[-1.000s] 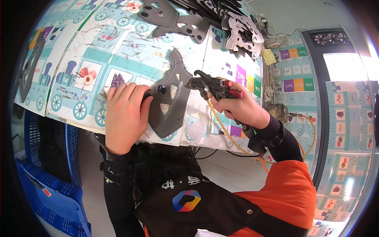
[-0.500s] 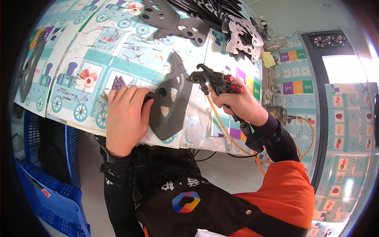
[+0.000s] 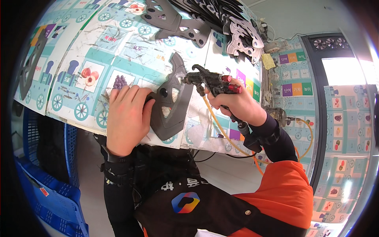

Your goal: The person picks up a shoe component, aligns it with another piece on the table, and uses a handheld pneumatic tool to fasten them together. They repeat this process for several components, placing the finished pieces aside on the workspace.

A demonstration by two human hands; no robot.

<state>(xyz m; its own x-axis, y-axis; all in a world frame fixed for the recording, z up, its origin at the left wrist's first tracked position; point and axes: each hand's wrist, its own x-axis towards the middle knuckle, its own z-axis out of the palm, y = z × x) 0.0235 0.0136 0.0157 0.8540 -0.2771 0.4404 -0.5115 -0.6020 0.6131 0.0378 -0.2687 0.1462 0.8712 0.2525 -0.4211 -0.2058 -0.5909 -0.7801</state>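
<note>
My left hand is closed on the left edge of a dark grey curved panel with cut-out openings, and the thumb lies along that edge. The panel rests near the front edge of the worktable. In my right hand is a dirt-caked spray gun with red knobs at its rear. Its nozzle points left and is close to the panel's upper right edge. A yellow hose runs down from the gun. My right-hand fingers wrap round the handle, partly hidden behind it.
More grey panels lie at the back of the table, which is covered with picture sheets. A heap of black and light grey pieces sits at the back right. Another panel lies far left. Blue crates stand below left.
My right hand has shifted slightly left with the spray gun, bringing its nozzle nearer the panel. My left hand and the panel stay almost where they were.
</note>
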